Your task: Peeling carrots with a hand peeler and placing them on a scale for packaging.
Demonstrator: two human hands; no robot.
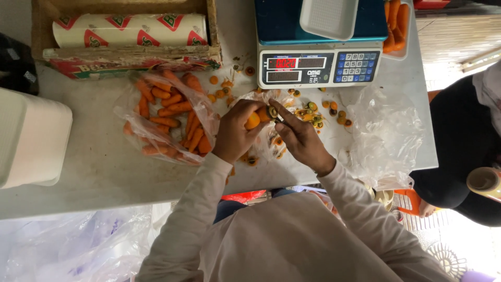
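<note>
A pale grey worktop point(104, 167) carries, at the left, a clear bag of carrots point(167, 117) lying open. Just right of it the left hand point(235, 133) grips a carrot point(253, 120) above the surface. The right hand point(300, 138) is closed around a small knife point(275, 115) at the carrot's end. Cut carrot tops point(315, 112) lie beyond, before a digital scale point(318, 65).

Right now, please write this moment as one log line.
left hand: holds carrot | right hand: trims its end | bag of carrots: left
</note>
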